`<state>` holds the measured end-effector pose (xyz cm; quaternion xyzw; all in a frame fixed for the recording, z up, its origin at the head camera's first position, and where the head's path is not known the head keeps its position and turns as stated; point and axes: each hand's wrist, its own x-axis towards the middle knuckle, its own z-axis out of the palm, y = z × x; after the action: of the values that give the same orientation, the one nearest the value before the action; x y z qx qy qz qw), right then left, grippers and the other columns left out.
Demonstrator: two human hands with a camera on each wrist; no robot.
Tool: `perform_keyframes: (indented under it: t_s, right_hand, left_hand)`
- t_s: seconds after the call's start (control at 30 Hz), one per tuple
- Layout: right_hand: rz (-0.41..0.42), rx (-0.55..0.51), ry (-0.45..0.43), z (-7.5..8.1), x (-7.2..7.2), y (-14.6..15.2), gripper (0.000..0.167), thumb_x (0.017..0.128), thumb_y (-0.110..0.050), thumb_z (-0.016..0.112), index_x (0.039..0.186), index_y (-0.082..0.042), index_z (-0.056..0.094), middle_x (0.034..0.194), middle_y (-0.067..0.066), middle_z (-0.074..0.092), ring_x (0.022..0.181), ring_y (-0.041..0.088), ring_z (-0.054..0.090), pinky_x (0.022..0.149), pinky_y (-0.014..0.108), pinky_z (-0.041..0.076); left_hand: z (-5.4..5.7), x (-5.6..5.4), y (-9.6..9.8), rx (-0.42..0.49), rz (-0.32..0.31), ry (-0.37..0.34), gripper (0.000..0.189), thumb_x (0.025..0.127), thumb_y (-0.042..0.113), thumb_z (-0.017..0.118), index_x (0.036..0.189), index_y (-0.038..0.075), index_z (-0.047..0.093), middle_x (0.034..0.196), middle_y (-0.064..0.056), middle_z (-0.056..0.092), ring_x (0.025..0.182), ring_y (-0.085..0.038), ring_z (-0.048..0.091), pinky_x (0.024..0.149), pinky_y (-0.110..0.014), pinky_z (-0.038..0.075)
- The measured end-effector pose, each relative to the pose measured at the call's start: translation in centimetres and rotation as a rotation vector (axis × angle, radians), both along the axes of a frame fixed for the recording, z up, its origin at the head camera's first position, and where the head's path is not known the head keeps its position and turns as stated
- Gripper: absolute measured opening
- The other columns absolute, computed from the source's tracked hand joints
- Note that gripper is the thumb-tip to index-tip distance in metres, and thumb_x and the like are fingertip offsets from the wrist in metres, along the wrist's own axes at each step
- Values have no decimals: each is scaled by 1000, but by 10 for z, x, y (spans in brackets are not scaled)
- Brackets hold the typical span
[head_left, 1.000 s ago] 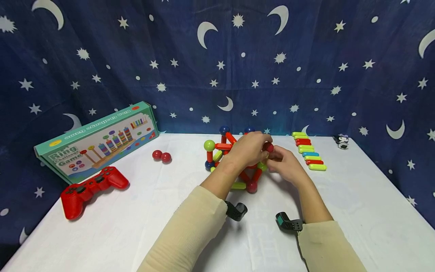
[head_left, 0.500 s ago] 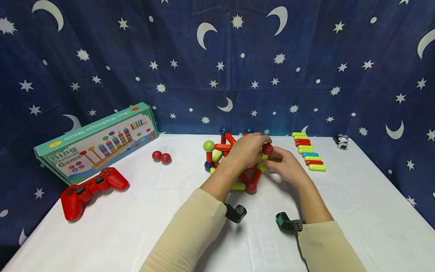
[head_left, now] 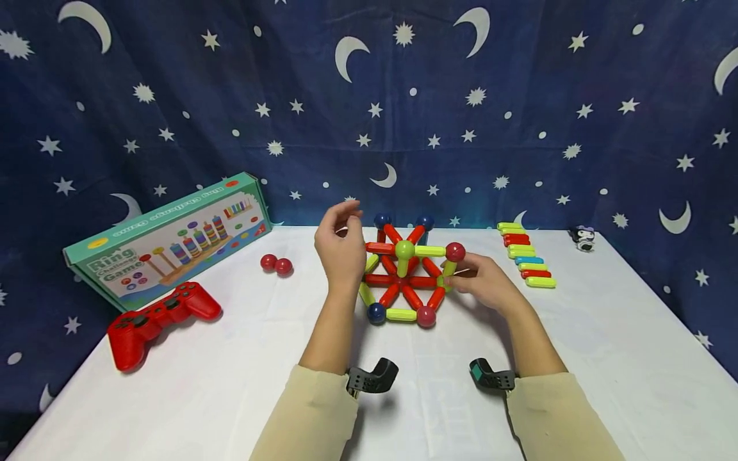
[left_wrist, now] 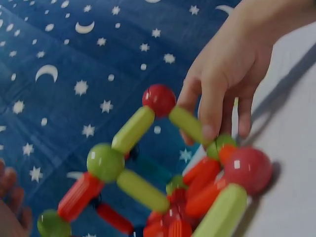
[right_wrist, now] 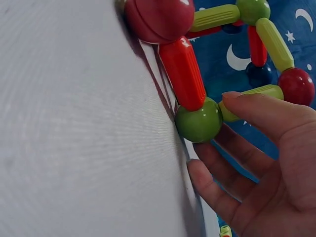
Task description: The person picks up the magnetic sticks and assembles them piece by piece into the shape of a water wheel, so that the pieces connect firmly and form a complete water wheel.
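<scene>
Right hand (head_left: 483, 283), grip pinching a ribbed lime-green rod (right_wrist: 270, 92) under a glossy red ball (head_left: 455, 251); left hand (head_left: 343, 250), grip released, beside the multicoloured ball-and-rod frame (head_left: 401, 282)

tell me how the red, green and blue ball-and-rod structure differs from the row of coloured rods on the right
The ball-and-rod structure stands up; the row of coloured rods lies flat. The structure has balls; the row has none. The right hand holds the structure; neither hand touches the row. Both mix red, green and blue.
</scene>
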<state>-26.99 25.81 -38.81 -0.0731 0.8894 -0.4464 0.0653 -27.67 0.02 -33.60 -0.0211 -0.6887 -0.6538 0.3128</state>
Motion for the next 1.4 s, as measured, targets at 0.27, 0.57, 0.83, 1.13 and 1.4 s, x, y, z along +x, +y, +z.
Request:
perform_keyframes:
  t_s: [0.27, 0.57, 0.83, 1.13, 1.4]
  right_hand:
    - [49, -32, -63, -4, 1, 0, 46, 94, -21, 74, 135, -5, 64, 133, 21, 66, 121, 38, 63, 89, 39, 58]
    - [58, 10, -50, 2, 4, 1, 46, 94, -20, 73, 135, -2, 62, 133, 25, 65, 116, 40, 65, 88, 42, 58]
    - [78, 95, -66, 9, 10, -1, 50, 94, -22, 74, 136, 0, 59, 135, 26, 63, 115, 41, 66, 87, 43, 60]
    - [163, 176, -143, 23, 24, 7, 45, 92, -25, 76, 129, -3, 66, 126, 21, 69, 95, 25, 65, 76, 35, 53]
    - [263, 182, -231, 34, 36, 6, 41, 91, -26, 76, 126, -6, 69, 120, 13, 72, 94, 24, 63, 78, 36, 55]
  left_hand:
    - [-20, 12, -33, -7, -146, -580, 60, 102, 35, 49, 157, 15, 38, 149, -15, 49, 134, -33, 49, 114, -53, 42]
    - [-35, 40, -45, -266, -341, -760, 72, 97, 26, 57, 160, 6, 30, 144, -21, 55, 123, -33, 58, 104, -52, 51]
    - [-42, 64, -34, -614, -509, -750, 89, 92, 24, 69, 160, -7, 23, 163, -24, 37, 150, -39, 39, 122, -55, 33]
    - [-56, 40, -30, -861, -504, -545, 88, 88, 22, 79, 157, -8, 33, 156, -26, 45, 143, -42, 46, 120, -51, 39]
    - [-55, 18, -49, -921, -509, -513, 71, 92, 23, 78, 152, 1, 47, 141, -19, 61, 131, -33, 58, 116, -48, 44]
